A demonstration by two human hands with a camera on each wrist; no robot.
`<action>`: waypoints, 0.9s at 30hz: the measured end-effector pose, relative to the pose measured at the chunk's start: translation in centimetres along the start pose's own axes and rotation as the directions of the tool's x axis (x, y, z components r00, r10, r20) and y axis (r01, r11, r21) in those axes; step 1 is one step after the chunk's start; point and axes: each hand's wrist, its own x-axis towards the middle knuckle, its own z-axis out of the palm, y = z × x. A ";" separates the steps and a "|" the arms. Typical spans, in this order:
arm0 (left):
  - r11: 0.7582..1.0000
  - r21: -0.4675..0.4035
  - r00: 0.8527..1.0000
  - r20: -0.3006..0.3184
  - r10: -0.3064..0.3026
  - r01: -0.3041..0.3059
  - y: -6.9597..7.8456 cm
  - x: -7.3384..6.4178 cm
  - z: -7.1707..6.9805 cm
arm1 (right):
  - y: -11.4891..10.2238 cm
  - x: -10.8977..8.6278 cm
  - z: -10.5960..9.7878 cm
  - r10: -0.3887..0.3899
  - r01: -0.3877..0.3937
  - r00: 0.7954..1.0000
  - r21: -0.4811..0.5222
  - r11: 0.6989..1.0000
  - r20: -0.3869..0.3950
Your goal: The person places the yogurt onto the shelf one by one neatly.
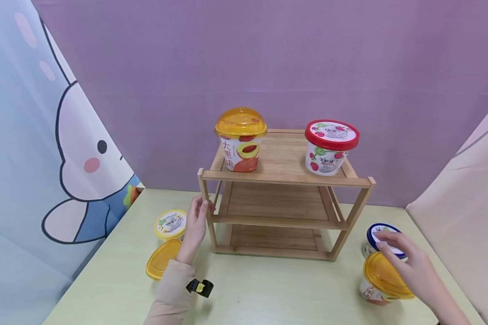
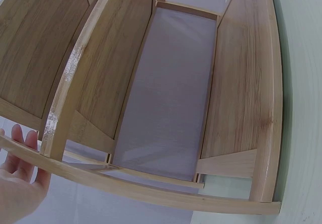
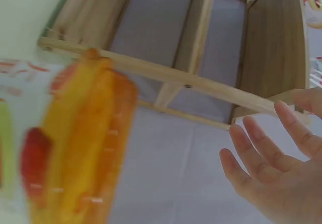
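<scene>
A three-tier wooden rack (image 1: 284, 221) stands in the middle of the table. My left hand (image 1: 197, 219) is at its front left post, with fingers passing behind the post in the left wrist view and holding it. My right hand (image 1: 415, 266) is off to the right with fingers apart and holding nothing, above a cup with an orange domed lid (image 1: 386, 275) and a blue-lidded tub (image 1: 384, 239). On the top tier sit a fruit cup with an orange domed lid (image 1: 241, 140) at left and a red-lidded tub (image 1: 330, 146) at right.
Left of the rack, a yellow-lidded tub (image 1: 171, 224) and another orange-lidded cup (image 1: 164, 259) stand on the table (image 1: 244, 293), near the left forearm. A purple cloth (image 1: 268, 58) hangs behind the rack, and a cartoon-printed cloth (image 1: 85, 144) hangs at left.
</scene>
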 end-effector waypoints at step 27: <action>1.000 -0.008 1.000 -0.004 -0.001 0.001 0.1 0.0 0.1 | 4.0 -3.7 0.4 0.325 -0.287 0.922 -0.189 0.939 0.211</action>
